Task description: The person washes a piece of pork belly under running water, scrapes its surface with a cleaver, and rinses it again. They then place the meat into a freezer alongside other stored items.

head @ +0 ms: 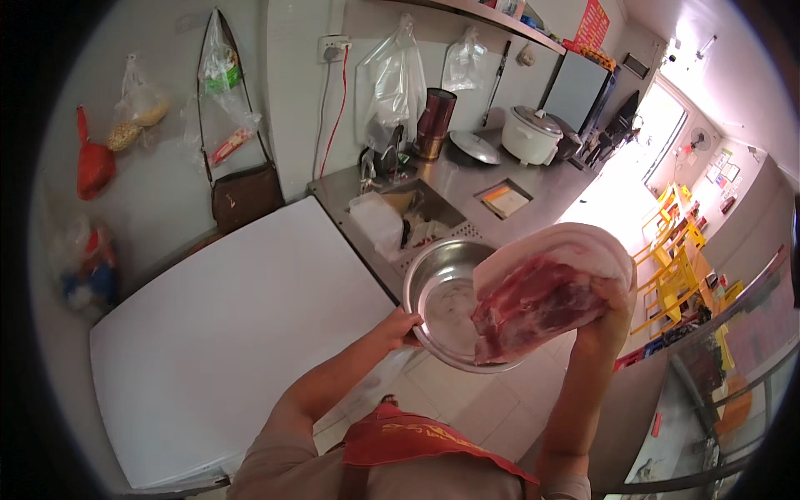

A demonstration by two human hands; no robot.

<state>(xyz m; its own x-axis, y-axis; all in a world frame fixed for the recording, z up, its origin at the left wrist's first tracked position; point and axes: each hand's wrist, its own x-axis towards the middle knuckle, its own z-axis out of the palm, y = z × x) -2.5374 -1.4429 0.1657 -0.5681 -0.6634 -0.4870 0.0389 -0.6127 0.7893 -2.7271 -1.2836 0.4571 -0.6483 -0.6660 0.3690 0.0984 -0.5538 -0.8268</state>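
My left hand [404,327] grips the near left rim of a round stainless steel basin [447,294], its thumb over the edge. Inside the basin I can see bare metal on the left part; the right part is hidden. A large slab of raw meat [544,300] with a thick pale rind is held up by my right hand [614,297]. The slab overlaps the basin's right side in the view, and whether it touches the basin I cannot tell. Most of my right hand's fingers are hidden behind the meat.
A white-topped chest [237,337] stands on my left. Beyond the basin, a steel counter [431,150] holds a sink [425,215] with a plastic tub [375,219], a rice cooker [531,134] and a metal lid [475,148]. To the right is a glass-fronted case [737,400].
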